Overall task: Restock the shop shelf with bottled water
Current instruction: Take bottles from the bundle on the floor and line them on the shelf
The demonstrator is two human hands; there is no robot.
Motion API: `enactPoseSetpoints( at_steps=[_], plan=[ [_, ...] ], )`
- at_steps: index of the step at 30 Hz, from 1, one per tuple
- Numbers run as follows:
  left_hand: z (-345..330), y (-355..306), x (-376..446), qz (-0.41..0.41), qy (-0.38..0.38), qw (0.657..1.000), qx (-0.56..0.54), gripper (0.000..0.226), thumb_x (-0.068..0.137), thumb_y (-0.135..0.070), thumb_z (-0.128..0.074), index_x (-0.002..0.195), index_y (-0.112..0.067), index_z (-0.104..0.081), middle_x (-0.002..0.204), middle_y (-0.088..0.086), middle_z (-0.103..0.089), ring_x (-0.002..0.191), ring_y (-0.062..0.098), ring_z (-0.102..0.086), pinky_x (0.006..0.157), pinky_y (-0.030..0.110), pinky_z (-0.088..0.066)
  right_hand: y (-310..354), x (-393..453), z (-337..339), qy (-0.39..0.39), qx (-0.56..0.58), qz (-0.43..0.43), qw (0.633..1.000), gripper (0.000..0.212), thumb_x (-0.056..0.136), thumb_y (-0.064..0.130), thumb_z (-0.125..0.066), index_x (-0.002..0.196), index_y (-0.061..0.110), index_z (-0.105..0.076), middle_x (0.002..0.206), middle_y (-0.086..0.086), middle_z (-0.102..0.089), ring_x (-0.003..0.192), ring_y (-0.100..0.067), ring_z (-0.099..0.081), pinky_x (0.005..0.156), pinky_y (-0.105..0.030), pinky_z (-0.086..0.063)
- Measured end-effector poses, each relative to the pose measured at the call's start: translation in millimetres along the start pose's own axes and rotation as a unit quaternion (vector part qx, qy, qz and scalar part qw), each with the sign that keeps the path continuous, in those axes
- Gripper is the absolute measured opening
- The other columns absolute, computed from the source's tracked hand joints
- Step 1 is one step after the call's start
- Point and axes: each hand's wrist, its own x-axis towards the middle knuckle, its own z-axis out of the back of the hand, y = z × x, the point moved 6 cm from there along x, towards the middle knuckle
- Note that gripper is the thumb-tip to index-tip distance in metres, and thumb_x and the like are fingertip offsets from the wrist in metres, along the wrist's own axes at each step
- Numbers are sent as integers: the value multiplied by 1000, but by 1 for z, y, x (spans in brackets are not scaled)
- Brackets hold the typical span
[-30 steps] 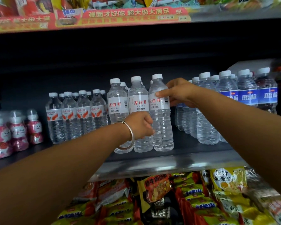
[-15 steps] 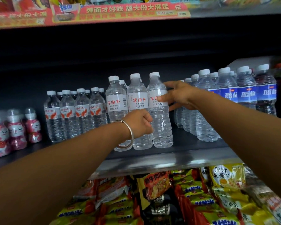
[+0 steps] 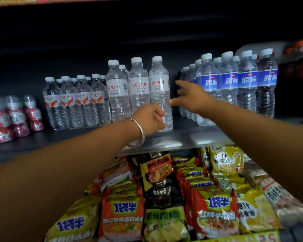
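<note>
Two hands: L hand (image 3: 151, 117) seemingly grips rightmost bottle (image 3: 160, 91), R hand (image 3: 191, 97) spread open.

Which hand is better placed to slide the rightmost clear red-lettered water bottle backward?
Left. The left hand already grips the rightmost clear red-lettered water bottle low down; the right hand is open beside it.

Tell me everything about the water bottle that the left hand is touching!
The water bottle is clear ribbed plastic with a white cap and a white label in red characters. It stands upright, rightmost of three alike, near the shelf front. The left hand grips its lower part; the right hand is open beside it, apparently not touching.
</note>
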Motion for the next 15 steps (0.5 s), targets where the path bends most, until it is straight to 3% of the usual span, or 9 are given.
enactPoseSetpoints(
  at_steps=[3,6,10,13,15],
  plan=[
    [-21,-4,-20,-7,2,1000,-4,24,78,-1,-69,88,-16,-53,74,-4,-54,72,13,-54,86,32,-50,-6,-41,2,-13,-57,43,997,60,82,13,-71,136,11,-45,124,-14,-59,108,-24,-59,93,-31,-47],
    [-56,6,-48,13,20,1000,-6,27,77,-1,-70,82,-19,-51,73,-5,-53,66,8,-51,82,32,-50,-32,-90,-13,13,-100,62,993,44,82,8,-69,124,8,-56,105,-11,-67,95,-21,-64,84,-24,-47],
    [-125,46,-96,47,50,998,-2,38,75,1,-71,72,-26,-45,69,-6,-49,55,-3,-50,68,24,-46,-102,-160,-54,92,-160,39,982,43,79,7,-71,121,5,-59,104,-12,-69,95,-24,-64,85,-26,-46],
    [-187,84,-139,87,112,990,26,25,76,-1,-70,89,-15,-54,77,0,-52,66,7,-49,72,25,-45,-161,-216,-89,151,-192,19,969,39,78,6,-70,116,3,-62,105,-15,-69,95,-29,-66,84,-31,-46],
    [-226,109,-166,95,150,983,50,34,77,-3,-70,107,-4,-56,93,11,-56,81,18,-51,82,31,-48,-203,-253,-116,205,-211,-3,956,41,78,7,-71,118,2,-61,109,-16,-67,95,-31,-65,85,-34,-44]
  ],
)
